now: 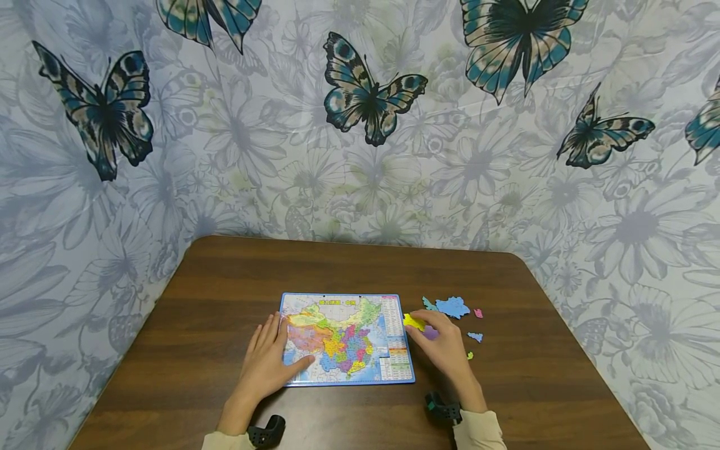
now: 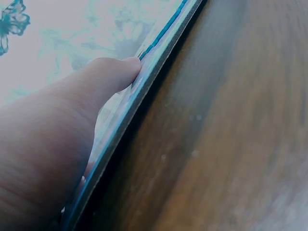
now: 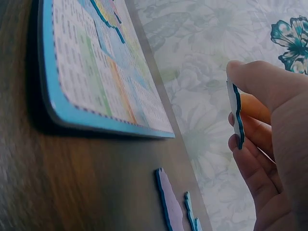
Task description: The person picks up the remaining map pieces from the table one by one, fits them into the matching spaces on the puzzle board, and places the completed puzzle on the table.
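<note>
A map puzzle board point(image 1: 398, 373) of many colours, framed in blue, lies flat on the table. My left hand point(image 1: 269, 356) rests at its left side, fingers extended along the edge and thumb laid over the lower left part. Close up in the left wrist view, the thumb point(image 2: 108, 79) touches the board near its front rim. Just off the board's right edge, my right hand point(image 1: 447, 350) pinches a yellow puzzle piece point(image 1: 414, 322) between thumb and fingers. The right wrist view shows that piece point(image 3: 237, 115) edge-on, raised above the table. Below it lies a purple piece point(image 1: 431, 333), partly hidden by the hand.
Right of the board lie more loose pieces: a large blue one point(image 1: 452, 307), a teal one point(image 1: 429, 304), a pink one point(image 1: 478, 313), a small blue one point(image 1: 475, 337) and a green one point(image 1: 470, 355). The brown table point(image 1: 349, 269) meets a butterfly-patterned backdrop point(image 1: 270, 187).
</note>
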The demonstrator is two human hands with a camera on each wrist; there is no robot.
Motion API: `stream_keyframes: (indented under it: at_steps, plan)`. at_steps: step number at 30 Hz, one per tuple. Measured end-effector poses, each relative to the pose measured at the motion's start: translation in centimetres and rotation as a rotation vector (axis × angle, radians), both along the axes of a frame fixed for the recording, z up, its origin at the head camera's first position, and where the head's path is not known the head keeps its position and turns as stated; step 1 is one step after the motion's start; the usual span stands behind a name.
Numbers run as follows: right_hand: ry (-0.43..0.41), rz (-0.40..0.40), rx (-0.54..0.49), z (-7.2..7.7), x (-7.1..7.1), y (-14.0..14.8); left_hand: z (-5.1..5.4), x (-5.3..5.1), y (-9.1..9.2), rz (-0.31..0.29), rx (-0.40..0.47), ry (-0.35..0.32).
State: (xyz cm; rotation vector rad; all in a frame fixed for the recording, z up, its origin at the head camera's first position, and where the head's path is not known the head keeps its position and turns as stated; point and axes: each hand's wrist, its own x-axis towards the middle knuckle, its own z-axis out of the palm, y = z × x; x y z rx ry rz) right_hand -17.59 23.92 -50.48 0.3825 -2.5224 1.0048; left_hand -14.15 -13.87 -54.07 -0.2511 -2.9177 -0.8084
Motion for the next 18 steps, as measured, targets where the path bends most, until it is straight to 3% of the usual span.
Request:
stream_keyframes:
  at_steps: [9, 18]
  plan:
    - [0.015, 0.034, -0.004, 0.1, -0.1, -0.8, -0.2, 0.0, 0.0, 0.004, -0.003, 0.027]
    - [0.002, 0.054, 0.003, 0.5, 0.0, -1.4, -0.1, 0.1, -0.1, -0.002, 0.001, 0.007]
